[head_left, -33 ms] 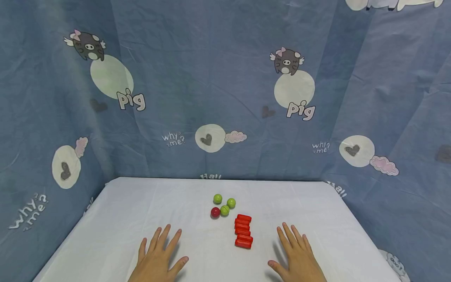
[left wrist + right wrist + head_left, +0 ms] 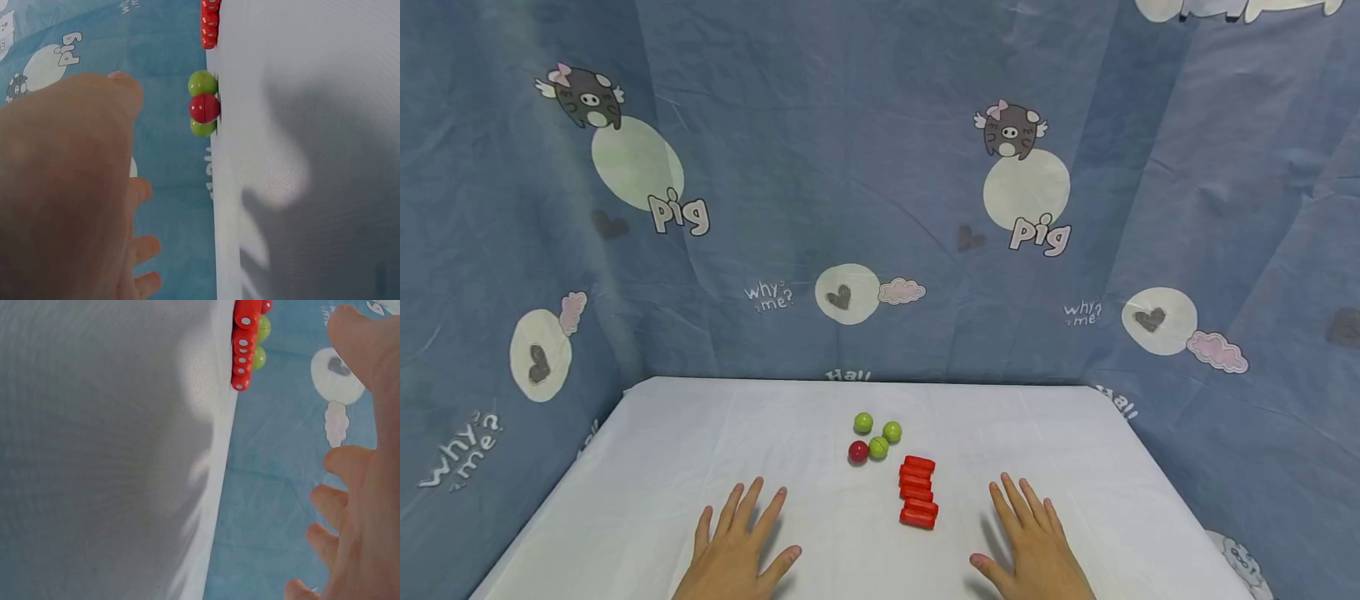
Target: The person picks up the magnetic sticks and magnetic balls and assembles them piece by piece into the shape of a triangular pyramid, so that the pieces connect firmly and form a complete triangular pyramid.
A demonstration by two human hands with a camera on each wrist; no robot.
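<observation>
A: What does the head view show?
B: A white table (image 2: 625,467) against a blue cloth (image 2: 880,167). Three green balls (image 2: 863,423) and a red ball (image 2: 858,452) sit near the middle of the far edge, the red one just beside a green one.
A: And farther from that edge?
B: A row of red rods (image 2: 917,492), slightly right of the balls. The left hand (image 2: 730,550) hovers over the table's left half, fingers spread, grasping nothing. The right hand (image 2: 1037,554) does likewise toward the right edge.
A: The left wrist view?
B: Thumb and fingers stretch out, released, apart from the tabletop. By the far edge, the red ball shows between two green ones; the red rods are cut off at the top.
A: The right wrist?
B: Released too, fingers loosely extended. The red rods show pale-dotted ends, with the red ball and two green balls partly hidden behind them.
</observation>
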